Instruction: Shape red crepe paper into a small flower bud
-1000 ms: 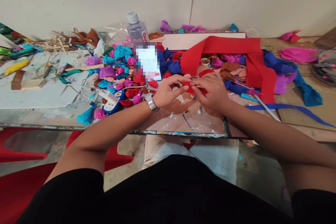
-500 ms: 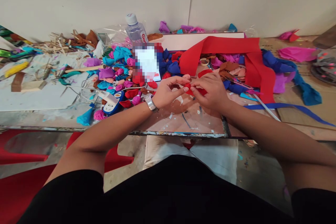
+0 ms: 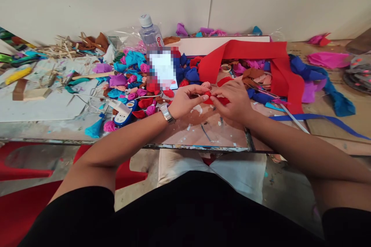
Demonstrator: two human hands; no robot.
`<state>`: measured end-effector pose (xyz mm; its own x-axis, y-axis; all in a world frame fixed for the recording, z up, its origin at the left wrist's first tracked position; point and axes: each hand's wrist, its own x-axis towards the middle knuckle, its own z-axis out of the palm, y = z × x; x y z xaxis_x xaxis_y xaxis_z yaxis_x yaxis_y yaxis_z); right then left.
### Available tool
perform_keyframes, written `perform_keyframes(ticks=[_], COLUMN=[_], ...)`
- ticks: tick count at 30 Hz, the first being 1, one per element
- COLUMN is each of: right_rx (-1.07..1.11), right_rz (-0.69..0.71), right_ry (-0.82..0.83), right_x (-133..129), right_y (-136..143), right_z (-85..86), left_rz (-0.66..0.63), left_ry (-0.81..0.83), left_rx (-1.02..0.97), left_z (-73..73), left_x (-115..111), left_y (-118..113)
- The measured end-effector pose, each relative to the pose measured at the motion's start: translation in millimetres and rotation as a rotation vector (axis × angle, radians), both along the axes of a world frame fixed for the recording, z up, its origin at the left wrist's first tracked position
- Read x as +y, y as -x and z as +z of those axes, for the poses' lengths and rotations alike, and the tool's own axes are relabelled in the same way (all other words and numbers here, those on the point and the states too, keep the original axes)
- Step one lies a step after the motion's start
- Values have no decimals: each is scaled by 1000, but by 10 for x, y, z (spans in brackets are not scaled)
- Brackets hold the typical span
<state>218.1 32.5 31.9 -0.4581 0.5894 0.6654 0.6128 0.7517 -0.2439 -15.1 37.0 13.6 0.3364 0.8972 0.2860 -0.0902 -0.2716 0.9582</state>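
Between my fingertips, above the table, is a small red crepe paper flower point(image 3: 208, 94), rolled tight at its left end. My left hand point(image 3: 187, 101) pinches the rolled end between thumb and fingers. My right hand point(image 3: 233, 99) is closed on the paper just to the right, and its fingers cover part of the strip. A wide red crepe strip point(image 3: 249, 50) lies folded behind my hands. To the left, many small rolled paper flowers point(image 3: 131, 94) in blue, pink, purple and red are heaped.
A lit phone point(image 3: 164, 67) leans by a capped plastic bottle point(image 3: 150, 32). A blue-and-white power strip point(image 3: 125, 115) with a plug sits left of my left wrist. Wooden sticks point(image 3: 65, 46) are piled at the back left; a blue ribbon point(image 3: 327, 119) lies at the right.
Both hands keep their place with the red paper between them. The fingertips have shifted only slightly around the rolled end; nothing else has visibly moved.
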Motion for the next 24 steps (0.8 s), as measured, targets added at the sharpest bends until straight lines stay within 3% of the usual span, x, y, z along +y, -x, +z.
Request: perform_keyframes(ticks=[8, 24], right_rx=[-2, 58], right_rz=[21, 12], right_ry=[9, 19], right_x=[-6, 4], right_y=[2, 3], right_z=[-6, 1], left_rz=[34, -38], left_ry=[-32, -50], left_rx=[10, -1], left_z=[20, 40], left_x=[-27, -21], left_y=[-29, -9])
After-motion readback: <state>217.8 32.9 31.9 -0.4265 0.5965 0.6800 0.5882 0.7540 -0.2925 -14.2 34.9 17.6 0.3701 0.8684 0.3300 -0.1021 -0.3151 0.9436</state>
